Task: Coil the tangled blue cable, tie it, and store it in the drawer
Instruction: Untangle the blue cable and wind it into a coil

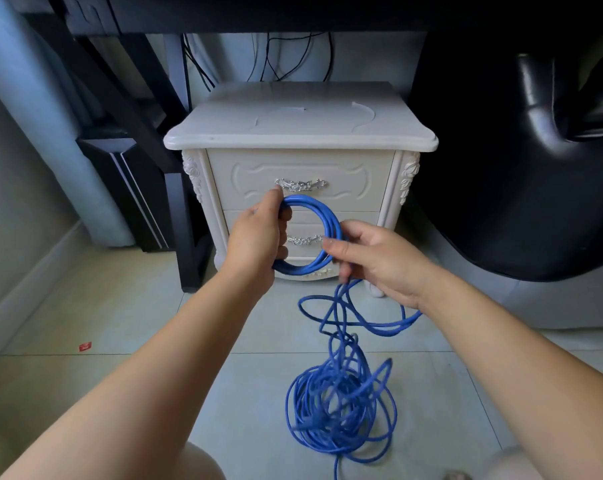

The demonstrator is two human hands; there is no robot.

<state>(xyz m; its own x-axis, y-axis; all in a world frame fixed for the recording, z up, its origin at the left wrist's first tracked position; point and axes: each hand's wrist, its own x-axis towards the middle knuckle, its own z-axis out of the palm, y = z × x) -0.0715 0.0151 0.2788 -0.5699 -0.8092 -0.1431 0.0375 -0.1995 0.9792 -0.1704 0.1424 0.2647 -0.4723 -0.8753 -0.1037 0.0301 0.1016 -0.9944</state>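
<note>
- The left hand (258, 233) holds the left side of a round ring (307, 199) made from the blue cable (295, 269). Its fingers curl round the loops.
- The right hand (379, 261) holds the right side of the ring, low down. Its thumb and fingers close round the cable.
- The ring is up in the air between the two hands, in front of a little white cabinet (300, 123).
- From the right hand, the cable hangs down to the tiled floor (120, 323).
- On the floor it runs in loose loops into a messy pile (331, 407) near the person's knees. The pile is all tangled.
- The cabinet has a top drawer (355, 174) and a lower drawer (307, 226). Both are closed.
- The top drawer has a shiny silver handle (300, 184). The left hand is just below it.
- A big shiny black seat (535, 168) is to the right of the cabinet.
- Thin black wires (328, 57) hang behind the cabinet.
- A dark desk frame (137, 116) stands to the left.
- A small red scrap (85, 346) lies on the floor, far to the left.
</note>
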